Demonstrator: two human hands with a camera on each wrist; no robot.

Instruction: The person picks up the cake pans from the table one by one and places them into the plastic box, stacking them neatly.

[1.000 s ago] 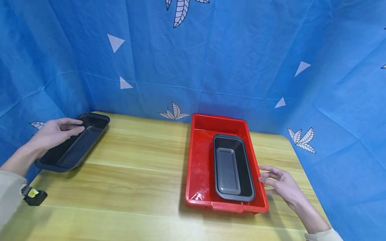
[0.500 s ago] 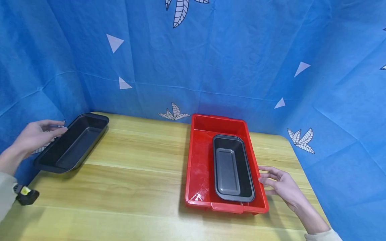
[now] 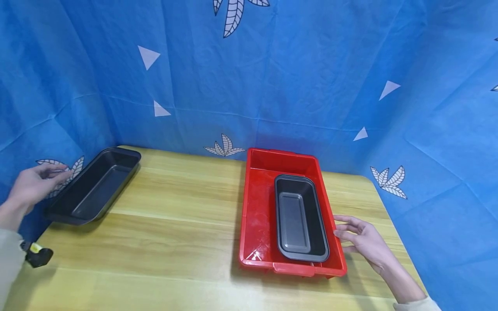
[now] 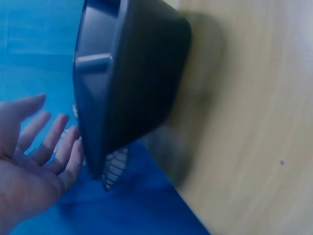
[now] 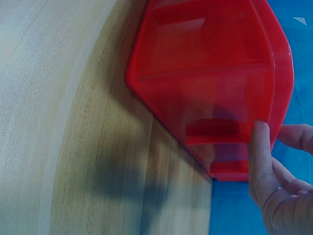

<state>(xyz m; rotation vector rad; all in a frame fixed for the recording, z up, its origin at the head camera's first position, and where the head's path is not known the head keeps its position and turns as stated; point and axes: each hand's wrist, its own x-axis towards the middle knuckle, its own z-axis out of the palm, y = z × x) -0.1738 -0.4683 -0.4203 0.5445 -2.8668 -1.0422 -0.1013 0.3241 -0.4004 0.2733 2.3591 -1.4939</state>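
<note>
In the head view my left hand (image 3: 36, 183) hovers just left of a dark loaf pan (image 3: 99, 185), with its fingers loosely bent and nothing in them. The left wrist view shows its fingers (image 4: 72, 156) close to the rim of that loaf pan (image 4: 137, 73); whether they touch cannot be told. A second dark loaf pan (image 3: 293, 220) lies inside the red plastic bin (image 3: 258, 224), toward its right side. My right hand (image 3: 367, 242) touches the bin's right rim with loosely spread fingers. In the right wrist view one finger (image 5: 260, 152) lies along the bin's outer wall (image 5: 205, 98).
A yellowish wooden table (image 3: 175, 233) carries the bin and the left pan, which sits at the table's left edge. A blue cloth (image 3: 218, 86) with leaf and triangle prints hangs behind and at both sides. A small black device (image 3: 39, 256) hangs at my left sleeve.
My left hand has moved left, from over the left loaf pan to beyond its outer side. The left pan and the bin keep their places, and my right hand stays at the bin's rim.
</note>
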